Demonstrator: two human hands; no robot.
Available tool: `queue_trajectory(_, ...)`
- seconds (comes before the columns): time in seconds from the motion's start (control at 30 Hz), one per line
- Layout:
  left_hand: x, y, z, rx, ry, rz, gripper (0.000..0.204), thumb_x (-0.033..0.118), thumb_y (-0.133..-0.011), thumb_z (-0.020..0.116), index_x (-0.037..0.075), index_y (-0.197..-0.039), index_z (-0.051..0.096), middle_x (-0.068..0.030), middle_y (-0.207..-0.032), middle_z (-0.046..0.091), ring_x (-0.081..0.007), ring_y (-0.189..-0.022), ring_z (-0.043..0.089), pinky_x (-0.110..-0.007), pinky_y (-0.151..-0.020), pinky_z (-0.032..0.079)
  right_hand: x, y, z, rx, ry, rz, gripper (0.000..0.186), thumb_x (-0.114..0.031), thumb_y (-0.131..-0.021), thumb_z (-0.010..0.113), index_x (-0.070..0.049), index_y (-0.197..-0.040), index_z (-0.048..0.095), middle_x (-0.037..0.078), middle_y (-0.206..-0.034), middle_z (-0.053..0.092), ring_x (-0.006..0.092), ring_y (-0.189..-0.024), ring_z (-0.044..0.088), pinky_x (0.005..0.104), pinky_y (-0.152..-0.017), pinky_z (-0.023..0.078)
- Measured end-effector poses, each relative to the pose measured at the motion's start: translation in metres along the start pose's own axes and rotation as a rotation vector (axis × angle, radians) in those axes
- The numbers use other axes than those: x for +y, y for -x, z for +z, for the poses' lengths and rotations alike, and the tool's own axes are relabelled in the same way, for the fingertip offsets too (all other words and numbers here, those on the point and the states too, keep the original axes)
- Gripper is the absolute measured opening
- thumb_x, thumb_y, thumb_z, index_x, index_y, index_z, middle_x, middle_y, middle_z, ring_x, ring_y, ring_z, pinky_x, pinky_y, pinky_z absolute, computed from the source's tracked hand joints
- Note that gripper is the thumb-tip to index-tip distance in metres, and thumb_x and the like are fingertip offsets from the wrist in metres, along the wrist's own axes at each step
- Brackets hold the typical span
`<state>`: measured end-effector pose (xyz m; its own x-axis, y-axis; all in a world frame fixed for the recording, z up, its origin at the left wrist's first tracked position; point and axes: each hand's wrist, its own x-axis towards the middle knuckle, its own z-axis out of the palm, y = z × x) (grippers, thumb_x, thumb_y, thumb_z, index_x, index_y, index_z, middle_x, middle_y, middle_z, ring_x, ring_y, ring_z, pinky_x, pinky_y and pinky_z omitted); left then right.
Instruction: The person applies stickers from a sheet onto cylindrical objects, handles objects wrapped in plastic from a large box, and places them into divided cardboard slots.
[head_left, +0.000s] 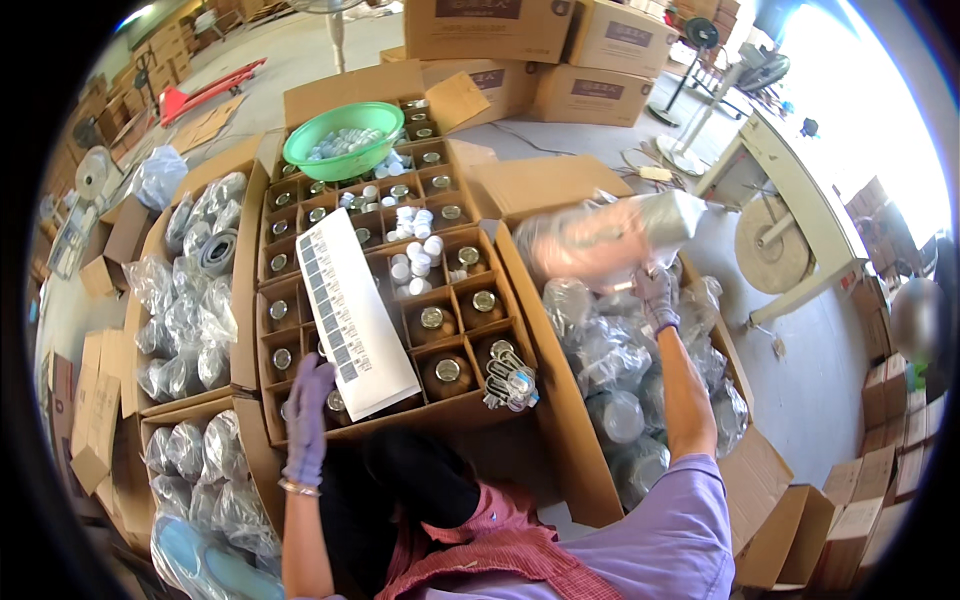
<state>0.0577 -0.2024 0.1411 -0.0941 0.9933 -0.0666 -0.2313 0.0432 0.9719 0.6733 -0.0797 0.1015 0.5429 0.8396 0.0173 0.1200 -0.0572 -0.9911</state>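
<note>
My right hand (656,298), in a pale glove, grips a plastic-wrapped pink-orange container (590,240) by its lower side. The container is smeared by motion, so its exact kind does not show. It is above an open carton (570,420) of clear plastic-wrapped jars (620,415). My left hand (309,410), gloved in light purple, stands with fingers stretched at the near left of a divided carton (465,405) and seems to hold nothing. Silver-topped brown bottles (447,372) fill its compartments. A white printed sheet (365,330) lies across them, beside loose white caps (415,265).
A green basin (345,120) of small caps sits on the far part of the divided carton. A bundle of wire handles (511,385) rests at its near right corner. Cartons of wrapped jars (190,300) stand left; closed boxes (590,95) and a table (800,180) stand beyond.
</note>
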Motion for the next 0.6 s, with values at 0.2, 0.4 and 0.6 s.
queue_trajectory(0.2,0.022,0.040,-0.095,0.284,-0.276,0.191,0.045,0.019,-0.104,0.043,-0.004,-0.142,0.042,-0.0147,-0.126,0.060,-0.0234,-0.119,0.056,-0.035,-0.108,0.039,0.096,-0.063,0.056,-0.306,0.955,-0.330,0.030,-0.026,-0.080,0.067,-0.002,-0.097,0.070,0.025,-0.093,0.068,0.0385,-0.087,0.067,0.0442,-0.076,0.052)
queue_trajectory(0.4,-0.018,0.061,-0.091,0.282,-0.376,-0.152,0.042,0.016,-0.102,0.047,-0.005,-0.138,0.047,-0.0121,-0.122,0.061,-0.0187,-0.113,0.057,-0.031,-0.102,0.042,0.120,-0.107,0.116,-0.427,1.400,-0.171,0.032,-0.023,-0.088,0.058,-0.005,-0.113,0.068,0.020,-0.112,0.067,0.0335,-0.105,0.066,0.0444,-0.091,0.051)
queue_trajectory(0.6,-0.024,0.055,-0.085,0.351,-0.353,0.031,0.040,0.022,-0.103,0.049,-0.003,-0.135,0.051,-0.0123,-0.115,0.065,-0.0202,-0.107,0.061,-0.033,-0.099,0.047,-0.008,-0.054,0.114,-0.405,1.604,-0.292,0.038,-0.037,-0.084,0.067,-0.008,-0.108,0.066,0.020,-0.108,0.068,0.0320,-0.103,0.067,0.0431,-0.087,0.053)
